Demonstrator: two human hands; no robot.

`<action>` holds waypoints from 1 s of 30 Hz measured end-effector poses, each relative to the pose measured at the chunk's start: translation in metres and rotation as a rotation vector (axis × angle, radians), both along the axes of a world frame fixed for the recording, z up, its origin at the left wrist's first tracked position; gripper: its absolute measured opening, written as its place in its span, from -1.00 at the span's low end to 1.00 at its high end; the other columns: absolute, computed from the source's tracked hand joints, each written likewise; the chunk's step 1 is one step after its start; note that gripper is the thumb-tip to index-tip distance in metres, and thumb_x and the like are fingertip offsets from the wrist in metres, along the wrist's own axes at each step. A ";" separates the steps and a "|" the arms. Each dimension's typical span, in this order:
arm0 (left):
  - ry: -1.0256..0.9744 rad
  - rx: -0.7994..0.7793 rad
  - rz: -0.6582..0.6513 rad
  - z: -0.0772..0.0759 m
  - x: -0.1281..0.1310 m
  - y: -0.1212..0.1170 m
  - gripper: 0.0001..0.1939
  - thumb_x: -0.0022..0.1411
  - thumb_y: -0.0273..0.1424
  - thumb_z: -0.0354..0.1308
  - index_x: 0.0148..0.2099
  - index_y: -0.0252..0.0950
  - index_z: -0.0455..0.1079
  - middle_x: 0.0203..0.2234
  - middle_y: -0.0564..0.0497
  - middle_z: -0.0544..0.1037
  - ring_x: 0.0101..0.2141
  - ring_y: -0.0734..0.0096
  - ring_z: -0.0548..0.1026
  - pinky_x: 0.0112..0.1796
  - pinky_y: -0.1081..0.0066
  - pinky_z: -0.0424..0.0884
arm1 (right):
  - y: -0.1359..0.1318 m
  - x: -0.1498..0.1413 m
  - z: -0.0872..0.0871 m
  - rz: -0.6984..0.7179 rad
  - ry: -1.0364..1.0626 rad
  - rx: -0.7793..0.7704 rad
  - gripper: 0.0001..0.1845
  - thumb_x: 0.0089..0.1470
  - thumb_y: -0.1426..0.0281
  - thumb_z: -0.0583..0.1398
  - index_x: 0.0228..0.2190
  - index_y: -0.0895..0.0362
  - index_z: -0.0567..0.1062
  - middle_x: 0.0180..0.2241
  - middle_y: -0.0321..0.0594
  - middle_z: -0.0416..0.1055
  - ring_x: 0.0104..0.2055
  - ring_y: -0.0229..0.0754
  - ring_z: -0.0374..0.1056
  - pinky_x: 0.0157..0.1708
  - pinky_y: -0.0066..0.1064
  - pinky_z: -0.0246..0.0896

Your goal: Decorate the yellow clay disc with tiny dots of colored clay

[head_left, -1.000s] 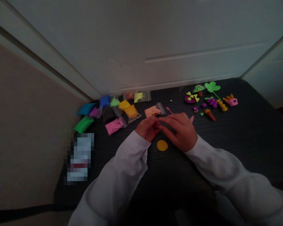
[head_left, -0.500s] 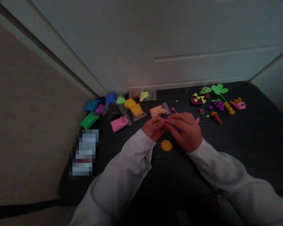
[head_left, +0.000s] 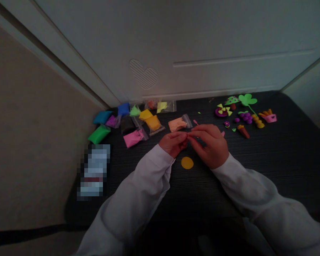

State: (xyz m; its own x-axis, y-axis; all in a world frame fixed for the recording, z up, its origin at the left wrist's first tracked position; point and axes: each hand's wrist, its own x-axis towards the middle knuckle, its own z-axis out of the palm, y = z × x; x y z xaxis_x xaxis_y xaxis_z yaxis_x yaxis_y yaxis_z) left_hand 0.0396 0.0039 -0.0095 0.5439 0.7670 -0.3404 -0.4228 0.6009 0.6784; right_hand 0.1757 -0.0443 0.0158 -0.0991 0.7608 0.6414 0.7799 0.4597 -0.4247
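My left hand (head_left: pixel 173 143) and my right hand (head_left: pixel 210 145) meet fingertip to fingertip over the dark table. Both are closed in a pinch, and whatever is between the fingertips is too small or hidden to make out. Just below them lies a flat yellow clay disc (head_left: pixel 187 163). An open bag of peach clay (head_left: pixel 177 124) rests beyond my left hand. A thin pink tool (head_left: pixel 195 122) sticks out behind my right hand, and another pink piece (head_left: pixel 223 134) shows at its far side.
Several bags of coloured clay, such as a pink one (head_left: pixel 132 138) and a green one (head_left: pixel 99 134), lie at the left. A phone (head_left: pixel 94 172) with a blurred screen is nearer. Small clay models, including purple grapes (head_left: pixel 245 117) and a pink fries box (head_left: pixel 270 117), sit right.
The pinched fingertips have shifted only slightly against each other. The whole view has moved a little, while the things on the table stay in place.
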 end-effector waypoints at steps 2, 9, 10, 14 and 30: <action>0.014 0.004 0.015 0.000 0.001 0.000 -0.80 -0.24 -0.43 0.26 -0.48 -0.40 0.38 -0.68 0.09 0.39 -0.61 0.65 0.34 -0.52 0.54 0.24 | 0.000 0.000 -0.001 0.010 -0.003 -0.015 -0.85 -0.05 0.42 0.10 -0.36 0.09 0.43 -0.31 -0.19 0.37 -0.23 -0.20 0.26 -0.21 -0.28 0.17; -0.003 0.005 0.014 0.004 0.000 0.001 -0.81 -0.25 -0.46 0.26 -0.47 -0.38 0.38 -0.69 0.11 0.37 -0.62 0.67 0.32 -0.54 0.56 0.23 | 0.001 0.001 -0.002 0.040 0.016 -0.053 -0.79 -0.06 0.42 0.10 -0.29 0.13 0.39 -0.28 -0.16 0.35 -0.19 -0.19 0.24 -0.14 -0.25 0.17; -0.009 0.007 0.013 0.004 -0.001 0.001 -0.81 -0.25 -0.46 0.26 -0.46 -0.37 0.39 -0.69 0.11 0.37 -0.61 0.66 0.32 -0.54 0.56 0.23 | 0.001 0.001 -0.002 0.040 0.021 -0.056 -0.78 -0.06 0.42 0.10 -0.28 0.13 0.39 -0.27 -0.16 0.35 -0.18 -0.18 0.24 -0.14 -0.24 0.17; -0.022 0.000 -0.015 0.003 -0.003 0.003 -0.80 -0.25 -0.48 0.25 -0.44 -0.37 0.40 -0.65 0.09 0.39 -0.59 0.66 0.32 -0.55 0.56 0.21 | 0.000 0.001 -0.001 0.044 0.037 -0.070 -0.77 -0.05 0.44 0.08 -0.27 0.12 0.38 -0.27 -0.15 0.34 -0.17 -0.17 0.24 -0.14 -0.22 0.18; -0.057 -0.023 -0.026 0.001 -0.006 0.006 -0.81 -0.17 -0.38 0.21 -0.48 -0.38 0.31 -0.65 0.11 0.35 -0.58 0.64 0.32 -0.55 0.56 0.21 | -0.001 0.002 0.000 0.052 0.054 -0.091 -0.74 -0.04 0.46 0.07 -0.23 0.14 0.36 -0.23 -0.12 0.32 -0.14 -0.17 0.23 -0.12 -0.23 0.17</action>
State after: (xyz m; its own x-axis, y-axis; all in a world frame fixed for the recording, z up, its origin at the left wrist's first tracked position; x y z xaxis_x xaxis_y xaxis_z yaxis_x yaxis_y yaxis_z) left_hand 0.0333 0.0104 -0.0088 0.5825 0.7449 -0.3253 -0.4448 0.6271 0.6394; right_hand 0.1775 -0.0455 0.0160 -0.1068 0.8111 0.5750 0.7308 0.4562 -0.5078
